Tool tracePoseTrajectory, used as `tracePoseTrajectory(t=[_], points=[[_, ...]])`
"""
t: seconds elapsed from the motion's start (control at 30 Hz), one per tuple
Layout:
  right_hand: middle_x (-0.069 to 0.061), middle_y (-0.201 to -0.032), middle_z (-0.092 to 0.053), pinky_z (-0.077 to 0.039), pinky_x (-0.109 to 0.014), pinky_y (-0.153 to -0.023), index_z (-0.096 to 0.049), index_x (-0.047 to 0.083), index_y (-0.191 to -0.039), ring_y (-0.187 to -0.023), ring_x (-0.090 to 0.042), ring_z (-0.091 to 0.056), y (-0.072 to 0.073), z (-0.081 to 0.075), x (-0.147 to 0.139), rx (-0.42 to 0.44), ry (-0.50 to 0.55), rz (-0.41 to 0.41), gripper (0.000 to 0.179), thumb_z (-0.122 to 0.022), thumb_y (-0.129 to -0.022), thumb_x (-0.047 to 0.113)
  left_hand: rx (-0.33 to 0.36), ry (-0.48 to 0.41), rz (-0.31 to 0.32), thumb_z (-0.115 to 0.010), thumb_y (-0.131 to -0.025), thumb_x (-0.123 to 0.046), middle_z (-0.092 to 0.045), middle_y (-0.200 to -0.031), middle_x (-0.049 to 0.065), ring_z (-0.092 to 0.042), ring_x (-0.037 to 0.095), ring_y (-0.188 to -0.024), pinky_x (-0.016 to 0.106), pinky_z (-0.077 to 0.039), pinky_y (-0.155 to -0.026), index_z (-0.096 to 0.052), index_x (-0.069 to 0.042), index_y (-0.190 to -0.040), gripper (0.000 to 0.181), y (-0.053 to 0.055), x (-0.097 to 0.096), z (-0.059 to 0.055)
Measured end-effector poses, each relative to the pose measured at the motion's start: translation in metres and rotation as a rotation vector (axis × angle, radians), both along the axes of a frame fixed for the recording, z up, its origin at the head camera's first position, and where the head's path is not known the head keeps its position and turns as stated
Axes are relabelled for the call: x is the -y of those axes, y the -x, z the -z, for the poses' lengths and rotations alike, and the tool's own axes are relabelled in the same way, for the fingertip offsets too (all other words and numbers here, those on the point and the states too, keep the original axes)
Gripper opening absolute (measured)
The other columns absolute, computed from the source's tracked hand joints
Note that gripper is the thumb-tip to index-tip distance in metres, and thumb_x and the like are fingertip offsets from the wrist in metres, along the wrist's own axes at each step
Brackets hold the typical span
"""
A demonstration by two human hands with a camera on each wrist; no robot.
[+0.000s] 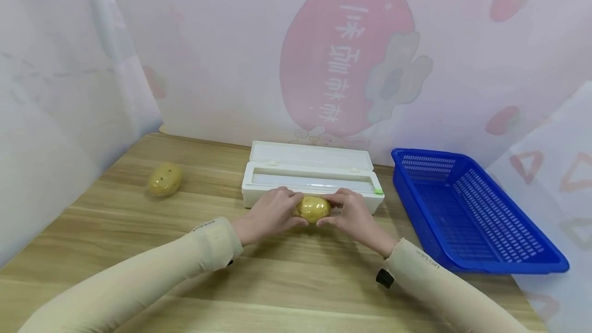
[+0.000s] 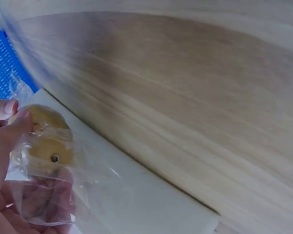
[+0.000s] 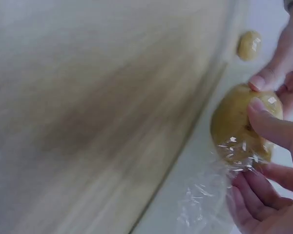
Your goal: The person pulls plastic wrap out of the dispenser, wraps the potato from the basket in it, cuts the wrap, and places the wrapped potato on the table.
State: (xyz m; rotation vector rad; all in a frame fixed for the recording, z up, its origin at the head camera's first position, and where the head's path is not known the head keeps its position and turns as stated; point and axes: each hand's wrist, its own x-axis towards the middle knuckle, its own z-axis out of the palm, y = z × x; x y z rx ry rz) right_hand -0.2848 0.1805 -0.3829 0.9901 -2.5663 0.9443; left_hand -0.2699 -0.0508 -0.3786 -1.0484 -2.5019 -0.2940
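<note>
A yellow potato (image 1: 313, 209) is held between both hands in front of the white cling film dispenser (image 1: 314, 155), whose lid stands raised at the back. My left hand (image 1: 273, 214) grips the potato's left end, and the right hand (image 1: 352, 215) grips its right end, thumbs on the near side. Clear cling film (image 3: 200, 204) covers the potato. In the right wrist view it bunches into wrinkles at one end, with loose film trailing past the fingers. The left wrist view shows film stretched over the left fingers, with a dark spot on the potato (image 2: 49, 146).
A second potato (image 1: 165, 179), shiny on its surface, lies on the left of the wooden table (image 1: 296, 292). To the right of the dispenser stands a blue perforated basket (image 1: 462, 215). A printed cloth (image 1: 222, 76) hangs behind the table.
</note>
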Motion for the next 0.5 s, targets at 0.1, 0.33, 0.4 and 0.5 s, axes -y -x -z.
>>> tracePoseTrajectory(t=[0.1, 0.33, 0.4, 0.5], points=[[-0.001, -0.096, -0.069, -0.055, -0.039, -0.076, -0.072, 0.002, -0.113, -0.088, -0.021, -0.065, 0.000, -0.005, -0.006, 0.053, 0.020, -0.004, 0.051, -0.089, -0.072, 0.028, -0.020, 0.048, -0.060, -0.086, -0.073, -0.043, -0.065, -0.087, 0.007, -0.059, 0.020, -0.076, 0.033, -0.053, -0.063, -0.065, -0.004, -0.100, 0.052, -0.002, -0.001, 0.001], [-0.010, -0.101, -0.070, -0.054, -0.046, -0.080, -0.072, 0.000, -0.108, -0.093, -0.028, -0.066, 0.003, -0.016, -0.037, 0.020, 0.175, 0.160, 0.032, -0.082, -0.083, 0.018, -0.007, 0.093, -0.130, -0.087, -0.072, -0.042, -0.063, -0.093, 0.011, -0.059, 0.024, -0.082, 0.035, -0.053, -0.062, -0.063, -0.002, -0.103, 0.056, -0.007, -0.006, 0.004], [-0.013, -0.103, -0.069, -0.053, -0.047, -0.080, -0.072, -0.001, -0.106, -0.095, -0.031, -0.064, 0.003, -0.017, -0.045, -0.029, 0.223, 0.239, 0.028, -0.081, -0.083, 0.013, -0.016, 0.109, -0.143, -0.088, -0.071, -0.044, -0.064, -0.093, 0.011, -0.059, 0.024, -0.081, 0.034, -0.054, -0.063, -0.063, -0.002, -0.102, 0.058, -0.007, -0.008, 0.004], [-0.016, -0.111, -0.065, -0.050, -0.049, -0.083, -0.072, -0.002, -0.108, -0.102, -0.033, -0.059, 0.003, -0.017, -0.055, -0.069, 0.255, 0.346, 0.030, -0.080, -0.082, 0.012, -0.044, 0.140, -0.159, -0.088, -0.069, -0.046, -0.064, -0.093, 0.010, -0.059, 0.023, -0.081, 0.034, -0.054, -0.064, -0.063, -0.002, -0.102, 0.061, -0.007, -0.009, 0.005]])
